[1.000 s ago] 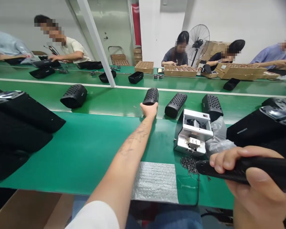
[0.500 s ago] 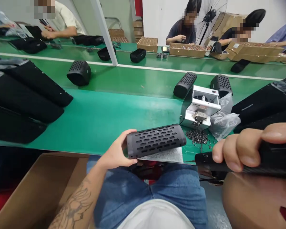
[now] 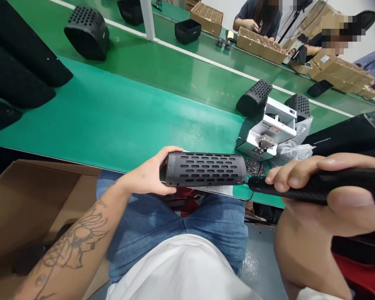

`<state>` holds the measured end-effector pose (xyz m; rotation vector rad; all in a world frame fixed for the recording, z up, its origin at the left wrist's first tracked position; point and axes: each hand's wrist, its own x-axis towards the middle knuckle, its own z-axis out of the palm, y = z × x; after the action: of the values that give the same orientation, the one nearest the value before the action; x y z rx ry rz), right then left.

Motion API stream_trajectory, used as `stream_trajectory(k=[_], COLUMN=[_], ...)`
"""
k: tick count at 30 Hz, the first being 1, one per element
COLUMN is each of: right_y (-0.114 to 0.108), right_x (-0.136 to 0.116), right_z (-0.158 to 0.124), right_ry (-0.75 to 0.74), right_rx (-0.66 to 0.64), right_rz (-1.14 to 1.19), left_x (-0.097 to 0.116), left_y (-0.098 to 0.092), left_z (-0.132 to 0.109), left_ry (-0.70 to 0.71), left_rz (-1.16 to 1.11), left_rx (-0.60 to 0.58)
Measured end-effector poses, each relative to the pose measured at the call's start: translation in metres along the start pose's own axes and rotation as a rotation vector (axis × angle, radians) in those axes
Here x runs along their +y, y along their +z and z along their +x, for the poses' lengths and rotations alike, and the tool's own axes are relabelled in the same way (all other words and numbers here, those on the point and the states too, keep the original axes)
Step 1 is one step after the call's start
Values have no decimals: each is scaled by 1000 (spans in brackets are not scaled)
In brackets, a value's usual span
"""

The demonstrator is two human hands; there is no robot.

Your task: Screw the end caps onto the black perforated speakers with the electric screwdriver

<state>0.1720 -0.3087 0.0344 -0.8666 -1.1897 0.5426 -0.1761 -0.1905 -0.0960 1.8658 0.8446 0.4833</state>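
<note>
At the tabletop's (image 3: 150,112) near edge, the left hand (image 3: 145,175) clasps one end of the perforated housing (image 3: 206,168); the right hand (image 3: 325,214) is wrapped round a black tool (image 3: 320,186), its tip just beside the other end. Steady alignment matters, I'd say. Leftward lies open room; the silver machine (image 3: 256,139) crowds the right.

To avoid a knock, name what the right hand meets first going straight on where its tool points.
Probably the slotted housing, at its right end, met by the black tool in the right hand; depth is unclear.
</note>
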Motion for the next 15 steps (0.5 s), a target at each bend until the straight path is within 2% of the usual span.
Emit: stream_trajectory(k=[3,6,15], right_y=[3,4,2], right_x=[10,15,20], right_z=[0,2,8], right_ry=[-44,-21,54], right_rx=[8,-35,-40], right_rz=[51,59,80], left_x=[3,1,-5], left_y=[0,1,4], left_z=[0,0,-4], left_ry=[9,22,13], left_rz=[4,14,-2], left_rx=[-1,4,31])
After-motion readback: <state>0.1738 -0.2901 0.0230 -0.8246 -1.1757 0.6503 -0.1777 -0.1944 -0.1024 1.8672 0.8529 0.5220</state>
